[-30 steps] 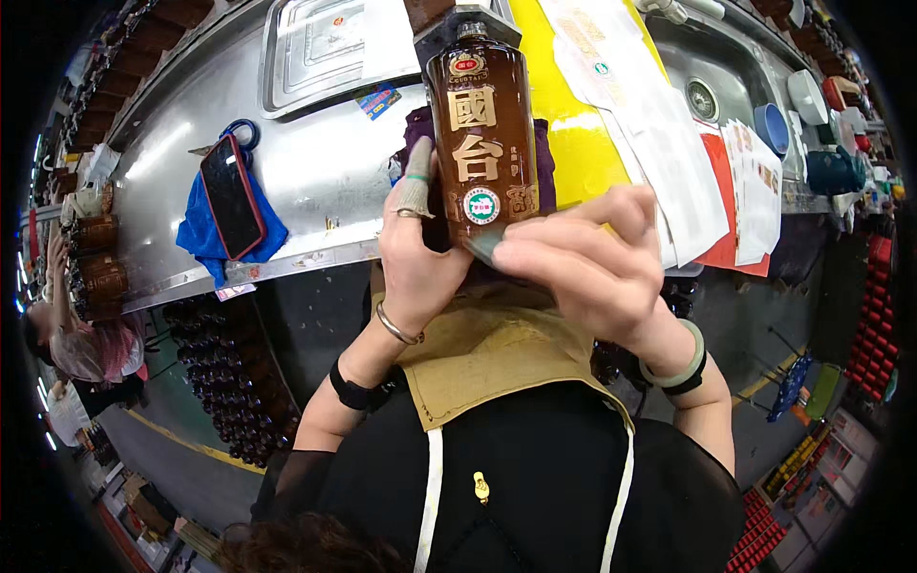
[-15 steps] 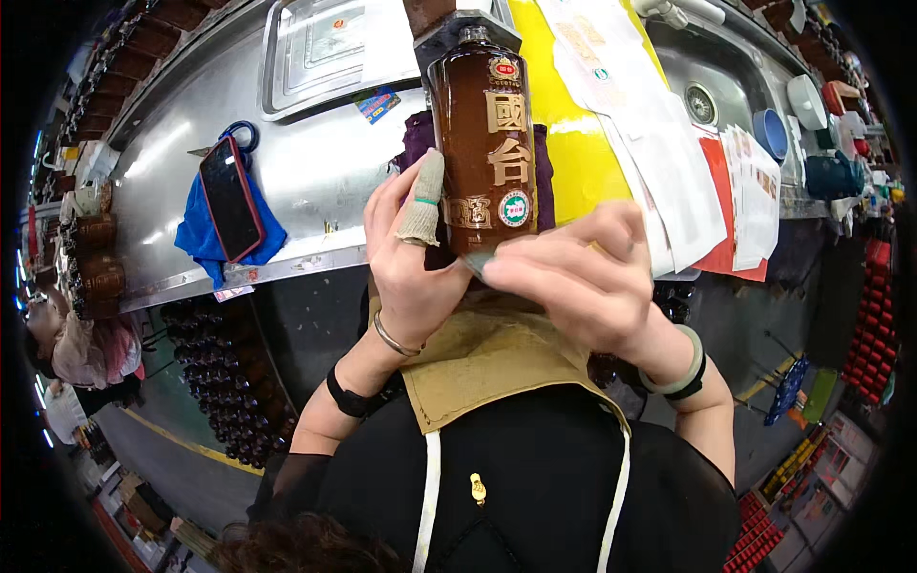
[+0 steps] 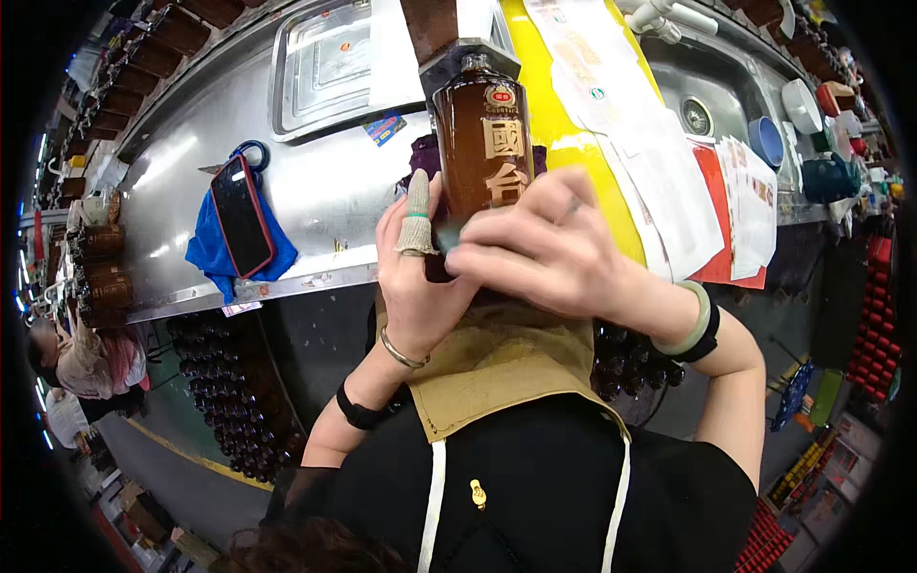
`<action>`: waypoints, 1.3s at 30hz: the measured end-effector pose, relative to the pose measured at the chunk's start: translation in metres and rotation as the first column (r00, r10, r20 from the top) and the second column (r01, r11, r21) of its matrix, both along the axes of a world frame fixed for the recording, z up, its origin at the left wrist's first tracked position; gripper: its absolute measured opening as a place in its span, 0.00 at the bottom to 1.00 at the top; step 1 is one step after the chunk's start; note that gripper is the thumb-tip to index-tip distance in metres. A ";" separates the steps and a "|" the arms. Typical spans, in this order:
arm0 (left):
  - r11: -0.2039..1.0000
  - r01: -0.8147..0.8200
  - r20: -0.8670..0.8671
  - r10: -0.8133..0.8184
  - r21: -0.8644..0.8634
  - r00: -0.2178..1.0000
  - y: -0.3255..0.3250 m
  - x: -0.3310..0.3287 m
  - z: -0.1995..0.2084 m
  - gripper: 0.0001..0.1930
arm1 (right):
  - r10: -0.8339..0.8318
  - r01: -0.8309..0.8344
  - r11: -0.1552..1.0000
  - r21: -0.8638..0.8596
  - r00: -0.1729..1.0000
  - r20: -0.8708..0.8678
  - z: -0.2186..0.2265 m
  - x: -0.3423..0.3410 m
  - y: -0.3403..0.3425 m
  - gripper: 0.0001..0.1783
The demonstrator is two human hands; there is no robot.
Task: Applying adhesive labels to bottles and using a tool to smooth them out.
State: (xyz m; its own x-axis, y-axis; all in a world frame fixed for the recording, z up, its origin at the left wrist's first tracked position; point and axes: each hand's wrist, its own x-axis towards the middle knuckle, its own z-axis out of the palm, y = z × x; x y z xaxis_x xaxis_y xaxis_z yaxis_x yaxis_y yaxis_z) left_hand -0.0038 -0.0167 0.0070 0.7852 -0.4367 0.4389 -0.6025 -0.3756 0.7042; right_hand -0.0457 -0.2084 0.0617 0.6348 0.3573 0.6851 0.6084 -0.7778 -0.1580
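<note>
A brown glass bottle with gold lettering and a red emblem lies with its neck away from me, over a dark purple cloth. My left hand grips the left side of its lower end, fingers pointing up along it. A knitted finger cover with a green band sits on one of those fingers. Across the lower front of the bottle, my right hand pinches a small greenish, see-through piece, blurred by motion, against the bottle's lower left. The base of the bottle is hidden by my hands.
On the metal table a phone rests on a blue cloth, with scissors behind it. A metal tray stands farther back. Sticker sheets lie on a yellow surface at right, beside a sink.
My right hand has moved left across the bottle's lower end with the greenish piece, covering the lower print. The left hand stays at the bottle's left side; the whole view has shifted slightly.
</note>
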 end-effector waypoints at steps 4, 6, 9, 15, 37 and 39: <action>1.000 0.021 -0.006 -0.021 -0.011 1.000 0.004 0.001 -0.006 0.43 | -0.013 0.017 1.000 0.018 0.979 -0.205 0.020 0.037 -0.006 0.12; 0.997 0.007 -0.191 -0.022 -0.079 0.981 0.004 -0.001 -0.008 0.44 | -0.162 0.162 0.986 0.027 0.987 -0.013 0.030 0.076 -0.035 0.11; 0.994 0.066 -0.148 -0.078 -0.085 0.986 0.003 0.003 -0.009 0.44 | -0.164 0.172 0.984 -0.046 0.977 0.137 0.029 0.079 -0.048 0.12; 0.990 0.138 -0.308 -0.127 0.013 0.943 0.011 0.010 -0.015 0.48 | 0.257 -0.248 0.966 0.072 0.953 -0.163 0.014 0.026 -0.008 0.13; 0.974 0.032 0.322 -0.104 0.222 0.941 0.008 -0.006 0.003 0.32 | -0.328 0.482 0.513 0.710 0.875 -0.357 0.001 -0.037 -0.039 0.16; 0.947 0.006 0.345 -0.123 0.320 0.930 0.002 -0.009 0.012 0.28 | -0.264 0.493 0.428 0.758 0.870 -0.417 -0.002 -0.042 -0.032 0.15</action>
